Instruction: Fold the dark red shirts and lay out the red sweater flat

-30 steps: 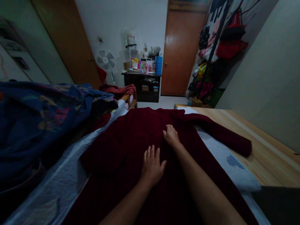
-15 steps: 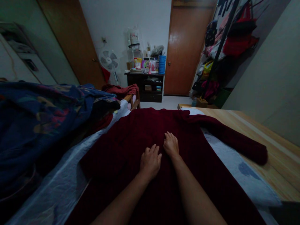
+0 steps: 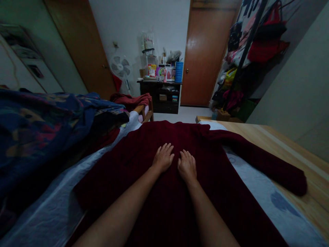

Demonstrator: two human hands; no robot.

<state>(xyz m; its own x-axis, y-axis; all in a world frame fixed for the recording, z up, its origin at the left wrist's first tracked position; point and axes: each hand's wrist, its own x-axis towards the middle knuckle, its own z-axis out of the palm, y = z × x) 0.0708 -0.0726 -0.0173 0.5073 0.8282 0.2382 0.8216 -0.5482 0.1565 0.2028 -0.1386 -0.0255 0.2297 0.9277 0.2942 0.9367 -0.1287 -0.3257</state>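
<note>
A dark red long-sleeved garment lies spread out on the bed, its collar end away from me. One sleeve stretches to the right over the wooden board, and the other lies on the left side. My left hand rests on the upper middle of the cloth, fingers stretched and palm down. Just to its right, my right hand also lies on the fabric with its fingers extended and slightly bent. The hands are close together but apart, and neither grips the cloth.
Under the garment is a pale patterned mattress, with a wooden board along its right side. A blue floral blanket is heaped at the left. Beyond the bed stand a fan and a dark cabinet.
My left hand has moved forward on the garment, and its fingers are straighter. My right hand has drawn back slightly. The camera view has shifted a little.
</note>
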